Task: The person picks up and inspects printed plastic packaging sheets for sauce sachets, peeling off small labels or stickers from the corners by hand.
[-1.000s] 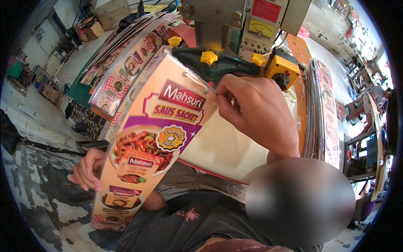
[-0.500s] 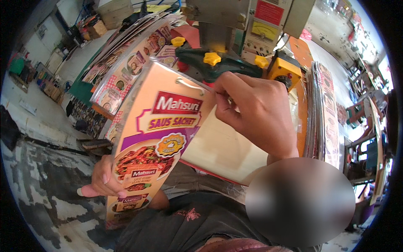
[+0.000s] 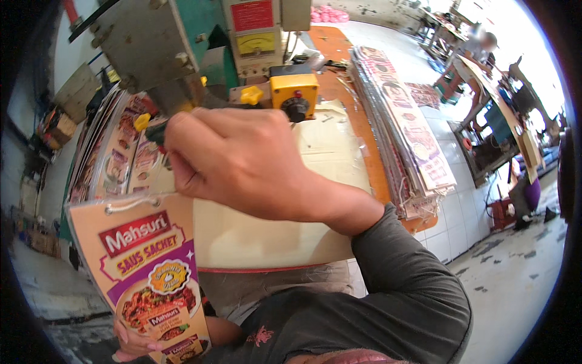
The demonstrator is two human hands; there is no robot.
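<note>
At lower left, our left grip (image 3: 138,341) clamped a printed panel (image 3: 144,267), our right grip (image 3: 236,161) its corner; we judged even tension best.

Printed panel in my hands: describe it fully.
The printed panel looks flat, glossy and plastic-covered, peach with a purple band, red label, yellow badge and food pictures. White cord threads through eyelets near its top edge. It slants at the picture's lower left, its bottom end cut off. The right hand holds its upper right corner; the left hand grips its left edge lower down.
</note>
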